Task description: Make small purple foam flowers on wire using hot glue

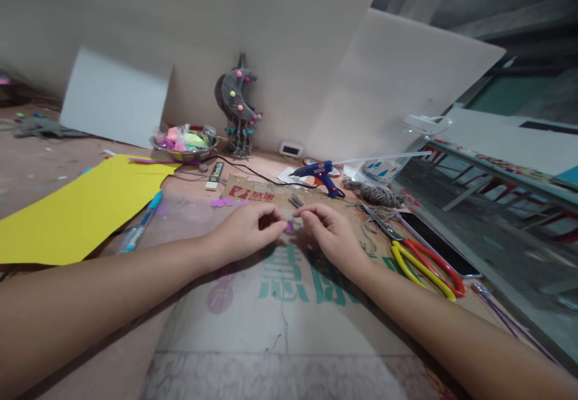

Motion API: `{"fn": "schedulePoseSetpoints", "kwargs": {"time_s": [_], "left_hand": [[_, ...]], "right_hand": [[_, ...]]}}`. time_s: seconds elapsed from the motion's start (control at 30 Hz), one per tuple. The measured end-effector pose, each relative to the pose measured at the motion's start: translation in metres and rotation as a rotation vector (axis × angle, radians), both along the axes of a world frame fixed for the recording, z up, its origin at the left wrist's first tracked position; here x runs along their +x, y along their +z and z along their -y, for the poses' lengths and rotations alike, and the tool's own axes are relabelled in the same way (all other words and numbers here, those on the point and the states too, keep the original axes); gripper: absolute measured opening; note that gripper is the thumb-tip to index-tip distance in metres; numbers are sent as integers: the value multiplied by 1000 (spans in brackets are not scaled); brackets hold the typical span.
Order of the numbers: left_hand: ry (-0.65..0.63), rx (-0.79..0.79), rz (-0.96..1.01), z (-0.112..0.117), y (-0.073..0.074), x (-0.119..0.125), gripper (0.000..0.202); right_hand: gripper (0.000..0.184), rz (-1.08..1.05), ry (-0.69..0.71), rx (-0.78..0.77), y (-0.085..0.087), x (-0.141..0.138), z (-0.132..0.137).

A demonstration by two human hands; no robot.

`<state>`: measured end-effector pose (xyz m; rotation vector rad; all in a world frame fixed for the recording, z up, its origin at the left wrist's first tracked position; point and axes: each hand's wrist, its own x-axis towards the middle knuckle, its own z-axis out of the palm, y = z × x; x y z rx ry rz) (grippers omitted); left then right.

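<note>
Over the cardboard sheet (226, 334), my two hands come close together. A small purple piece (288, 227) is pinched between the thumb and fingers of my left hand (253, 226). My right hand (329, 234) is closed in a pinch beside it, near a tiny pale bit (297, 222); what its fingertips hold is too small to make out. Behind the hands lie purple cut-out shapes (222, 203) and a few short grey pieces (295, 200). A blue glue gun (318, 174) with a long clear glue stick rests farther back.
Scissors (418, 255), a phone (440, 243) and grey yarn (374, 194) are at the right. Yellow sheets (85, 207) and a blue pen (143, 222) lie left. A metal bowl (183, 152) and a decorated grey moon (237, 99) stand at the back.
</note>
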<state>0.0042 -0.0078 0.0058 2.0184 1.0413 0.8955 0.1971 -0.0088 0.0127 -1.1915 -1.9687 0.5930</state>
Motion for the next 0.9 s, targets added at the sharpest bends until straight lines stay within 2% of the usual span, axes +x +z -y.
{"fn": "schedulePoseSetpoints", "kwargs": {"time_s": [0.1, 0.2, 0.43, 0.57, 0.67, 0.77, 0.83, 0.9], "left_hand": [[-19, 30, -34, 0, 0, 0, 20], [-30, 4, -13, -2, -1, -1, 23], [8, -41, 43, -8, -4, -2, 31], [-25, -15, 3, -6, -3, -1, 25], [1, 85, -56, 0, 0, -1, 21], [18, 267, -161, 12, 7, 2, 20], [-50, 375, -280, 22, 18, 4, 21], [-95, 399, -355, 28, 33, 4, 23]], "right_hand": [[15, 105, 70, 63, 4, -2, 2], [16, 143, 108, 37, 5, -3, 3], [19, 42, 48, -93, 4, -2, 0], [20, 31, 41, -114, 3, -1, -2], [27, -6, 43, -140, 1, 1, -3], [31, -73, 8, -170, -1, 2, -5], [31, -60, -14, -155, -2, 3, -7], [30, -18, -17, -112, -2, 2, -8]]}}
